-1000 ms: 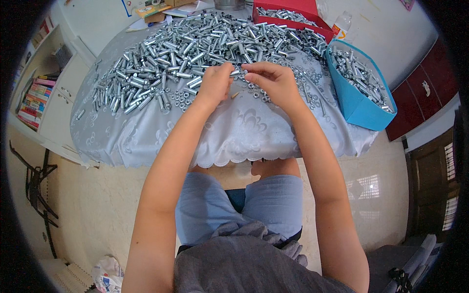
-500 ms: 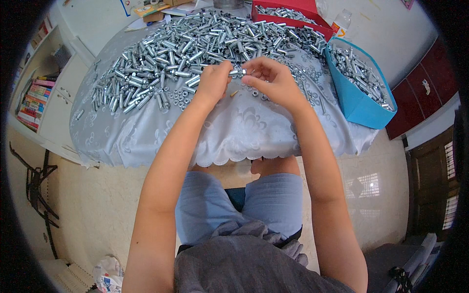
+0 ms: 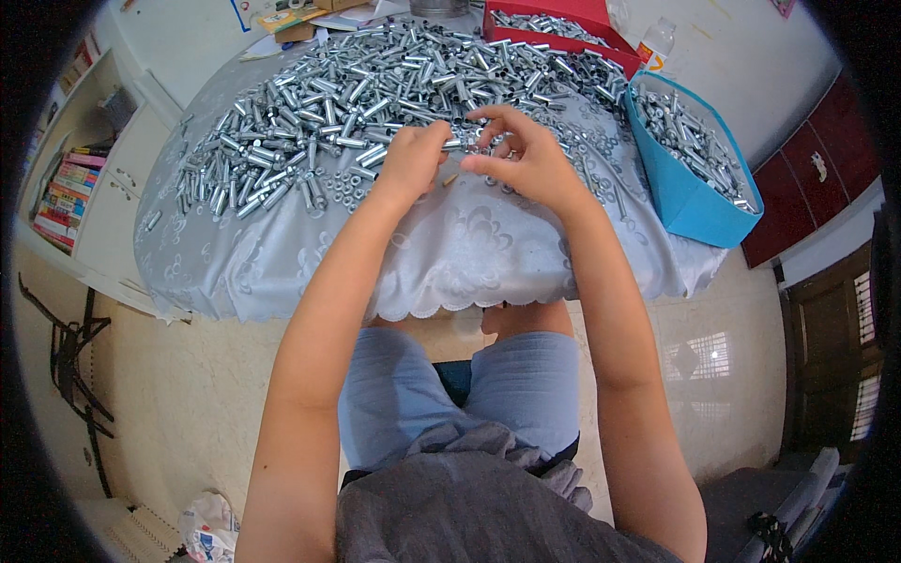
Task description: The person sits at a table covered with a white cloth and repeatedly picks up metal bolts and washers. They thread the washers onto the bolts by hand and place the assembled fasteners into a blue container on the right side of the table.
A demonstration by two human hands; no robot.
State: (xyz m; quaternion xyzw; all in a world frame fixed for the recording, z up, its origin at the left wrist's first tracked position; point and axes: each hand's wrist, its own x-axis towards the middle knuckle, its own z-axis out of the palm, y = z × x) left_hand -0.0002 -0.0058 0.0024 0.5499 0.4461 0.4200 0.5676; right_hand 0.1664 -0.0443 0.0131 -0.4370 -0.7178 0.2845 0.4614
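Note:
My left hand [image 3: 413, 161] is closed, with thumb and fingers pinching a silvery sleeve anchor bolt [image 3: 456, 144] that points to the right. Just beyond the bolt's free end is my right hand [image 3: 537, 169], its thumb and index finger spread apart. Whether a right fingertip touches the bolt is hard to make out. A big heap of similar metal anchor bolts [image 3: 375, 89] covers the table behind both hands. Loose hex nuts [image 3: 349, 190] lie beside my left wrist, and more nuts [image 3: 582, 155] are to the right. A small brass-coloured piece [image 3: 450, 180] rests on the cloth between my hands.
A blue box [image 3: 699, 220] filled with anchors stands at the table's right edge. Behind it are a red box [image 3: 601, 52] of metal parts and a clear plastic bottle [image 3: 657, 39]. A pale patterned tablecloth [image 3: 469, 253] hangs over the front edge above my knees.
My right thumb and index finger have parted and come away from the bolt's end. The left hand keeps its hold in nearly the same place.

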